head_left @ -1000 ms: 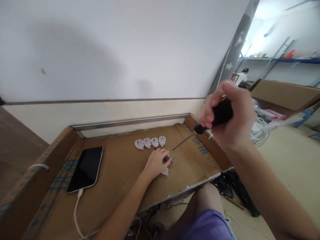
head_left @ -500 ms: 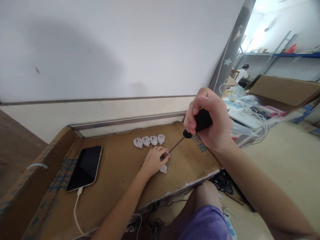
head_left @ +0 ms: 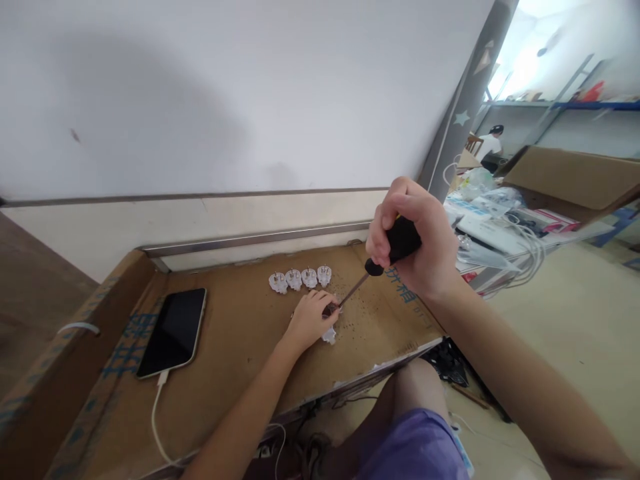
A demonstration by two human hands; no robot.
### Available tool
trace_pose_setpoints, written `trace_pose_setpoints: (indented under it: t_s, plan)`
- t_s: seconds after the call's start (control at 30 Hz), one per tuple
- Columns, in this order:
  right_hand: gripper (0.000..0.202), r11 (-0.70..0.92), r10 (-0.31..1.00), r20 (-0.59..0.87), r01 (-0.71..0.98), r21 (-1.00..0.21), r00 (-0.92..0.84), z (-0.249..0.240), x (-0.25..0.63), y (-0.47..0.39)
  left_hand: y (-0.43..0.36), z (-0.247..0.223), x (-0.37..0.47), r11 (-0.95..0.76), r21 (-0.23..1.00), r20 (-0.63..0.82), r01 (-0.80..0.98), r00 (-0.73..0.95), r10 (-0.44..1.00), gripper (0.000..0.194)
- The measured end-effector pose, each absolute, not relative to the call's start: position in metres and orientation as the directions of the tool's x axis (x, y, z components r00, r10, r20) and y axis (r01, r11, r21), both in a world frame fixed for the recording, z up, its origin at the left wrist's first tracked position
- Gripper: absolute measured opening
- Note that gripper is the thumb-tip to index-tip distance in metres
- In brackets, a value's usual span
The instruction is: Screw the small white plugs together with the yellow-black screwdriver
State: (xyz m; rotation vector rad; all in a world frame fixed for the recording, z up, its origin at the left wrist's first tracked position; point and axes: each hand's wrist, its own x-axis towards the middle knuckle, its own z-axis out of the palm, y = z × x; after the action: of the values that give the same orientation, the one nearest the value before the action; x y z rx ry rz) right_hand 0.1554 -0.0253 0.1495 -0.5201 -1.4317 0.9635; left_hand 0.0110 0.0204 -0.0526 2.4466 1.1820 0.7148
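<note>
My right hand (head_left: pixel 415 233) is wrapped round the black handle of a screwdriver (head_left: pixel 404 241). The shaft slants down to the left, and its tip reaches the small parts at my left fingertips. My left hand (head_left: pixel 311 319) lies low on the cardboard, its fingers closed over a small dark piece (head_left: pixel 330 309) beside a white plastic part (head_left: pixel 329 335). The hand hides most of both. Just behind it, several white plug parts with metal pins (head_left: pixel 293 279) stand in a row. Small dark specks lie scattered to the right of my left hand.
A phone (head_left: pixel 173 333) with a white cable lies at the left on the cardboard sheet (head_left: pixel 235 320). A white panel rises behind. At the right are bags, cables and an open carton (head_left: pixel 570 177). A person (head_left: pixel 491 143) sits in the far background.
The camera view has shifted slightly. Both hands keep nearly the same place, with the screwdriver still touching down at the left fingertips.
</note>
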Motion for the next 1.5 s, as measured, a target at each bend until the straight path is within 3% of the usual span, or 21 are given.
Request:
trace_pose_setpoints:
  t_s: [1.13,1.5]
  plan:
    - [0.028,0.554,0.811,0.582,-0.239,-0.798,-0.064,0.1522,0.1562,-0.0188,0.0208,-0.0527,0.0119,-0.613,0.463,0.298,0.640,0.539,0.788,0.006]
    - [0.027,0.549,0.804,0.583,-0.231,-0.803,-0.116,0.1511,0.1523,-0.0226,0.0201,-0.0513,0.0121,-0.612,0.479,0.303,0.630,0.536,0.788,0.005]
